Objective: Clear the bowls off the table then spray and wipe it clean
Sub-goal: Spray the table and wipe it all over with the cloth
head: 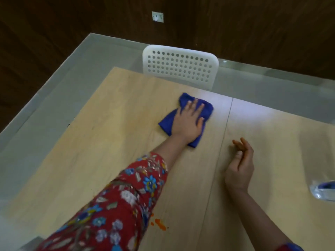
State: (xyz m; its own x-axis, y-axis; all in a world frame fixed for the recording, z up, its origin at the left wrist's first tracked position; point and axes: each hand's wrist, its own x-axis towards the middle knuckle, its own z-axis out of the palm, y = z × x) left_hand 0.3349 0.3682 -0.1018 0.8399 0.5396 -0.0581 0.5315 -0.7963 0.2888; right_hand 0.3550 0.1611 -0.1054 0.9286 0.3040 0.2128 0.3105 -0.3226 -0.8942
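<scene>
On the far table (101, 134), flat fingers (194, 105) of the left hand (188, 124) press the cloth (167, 123). The right hand (239, 167), loosely curled, holds nothing. Orange smears (160, 223) lie back toward the body, nearer the left arm.

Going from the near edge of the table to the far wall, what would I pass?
Orange smear → right hand → blue cloth under the left hand → white chair → wall socket.
</scene>
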